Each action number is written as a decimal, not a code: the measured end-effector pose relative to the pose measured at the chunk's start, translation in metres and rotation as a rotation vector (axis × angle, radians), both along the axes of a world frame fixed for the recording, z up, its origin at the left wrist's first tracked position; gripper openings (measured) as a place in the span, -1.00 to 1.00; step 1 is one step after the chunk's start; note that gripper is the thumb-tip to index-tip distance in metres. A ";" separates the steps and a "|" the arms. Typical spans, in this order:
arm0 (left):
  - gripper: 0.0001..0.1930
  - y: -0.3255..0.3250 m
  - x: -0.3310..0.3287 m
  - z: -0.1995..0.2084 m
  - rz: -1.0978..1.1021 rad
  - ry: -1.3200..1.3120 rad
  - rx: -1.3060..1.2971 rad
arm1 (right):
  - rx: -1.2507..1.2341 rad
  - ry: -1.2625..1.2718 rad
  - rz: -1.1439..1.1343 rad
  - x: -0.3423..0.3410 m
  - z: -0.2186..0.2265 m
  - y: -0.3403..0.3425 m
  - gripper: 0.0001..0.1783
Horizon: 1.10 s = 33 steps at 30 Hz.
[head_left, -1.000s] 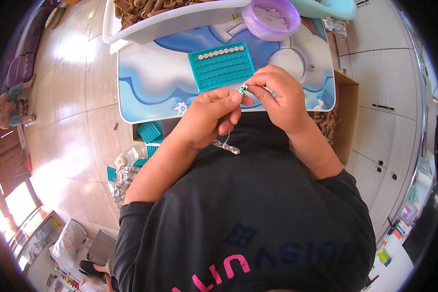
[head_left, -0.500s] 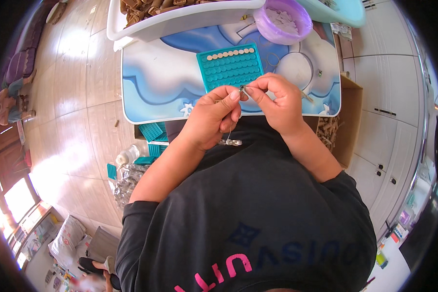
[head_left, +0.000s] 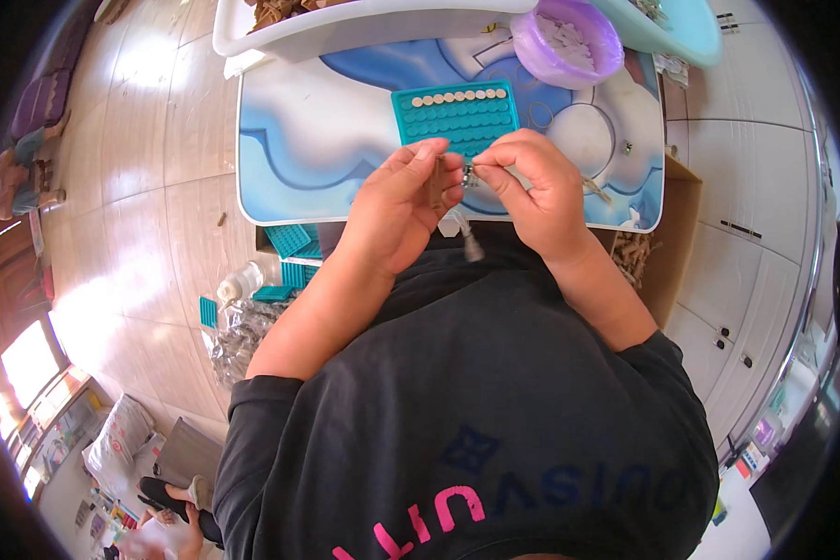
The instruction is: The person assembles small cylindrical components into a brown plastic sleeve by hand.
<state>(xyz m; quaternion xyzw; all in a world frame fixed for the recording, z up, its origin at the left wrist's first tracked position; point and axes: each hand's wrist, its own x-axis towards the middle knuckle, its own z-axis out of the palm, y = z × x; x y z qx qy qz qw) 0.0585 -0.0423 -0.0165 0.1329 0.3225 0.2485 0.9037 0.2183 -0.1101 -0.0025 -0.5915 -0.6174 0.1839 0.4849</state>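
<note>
Just over the table's near edge, my left hand (head_left: 392,198) is half curled, palm turned up, around a small flat brown piece (head_left: 436,184). Below its fingers hang a small white piece (head_left: 452,225) and a pale, blurred bundle of cord (head_left: 473,248). Close beside it, my right hand (head_left: 539,194) pinches a tiny dark, metallic-looking part (head_left: 469,175) between thumb and forefinger. Whether that part is joined to the brown piece I cannot tell. Beyond both hands lies a teal moulded tray (head_left: 439,129) with a row of round pale discs (head_left: 459,97) along its far side.
A white tub (head_left: 373,35) of brown pieces, a purple bowl (head_left: 599,71) of white pieces and a pale teal basin (head_left: 695,37) line the table's far side. A cardboard box (head_left: 683,219) stands right. Left are teal trays (head_left: 291,241) and a plastic bag (head_left: 238,336). Another person (head_left: 163,537) is lower left.
My left hand has turned palm up and its fingers have loosened, showing the brown piece. The hanging cord has swung right. The hands have drawn slightly apart.
</note>
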 end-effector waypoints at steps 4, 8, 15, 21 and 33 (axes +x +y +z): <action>-0.74 -0.002 -0.003 -0.002 0.000 -0.116 -0.040 | 0.029 -0.042 -0.002 -0.008 -0.002 0.007 -0.91; -0.71 -0.002 -0.004 -0.005 -0.013 -0.148 -0.013 | 0.077 -0.122 -0.047 -0.011 -0.005 0.011 -0.90; -0.64 -0.002 -0.003 -0.005 -0.038 -0.139 0.004 | 0.103 -0.238 -0.044 -0.008 -0.003 0.015 -0.91; -0.62 -0.004 -0.002 0.006 -0.083 0.019 0.158 | 0.125 -0.387 -0.004 -0.005 0.006 0.017 -0.88; -0.75 0.000 -0.002 0.001 0.014 0.106 0.194 | 0.069 -0.341 -0.030 -0.018 0.007 0.007 -0.82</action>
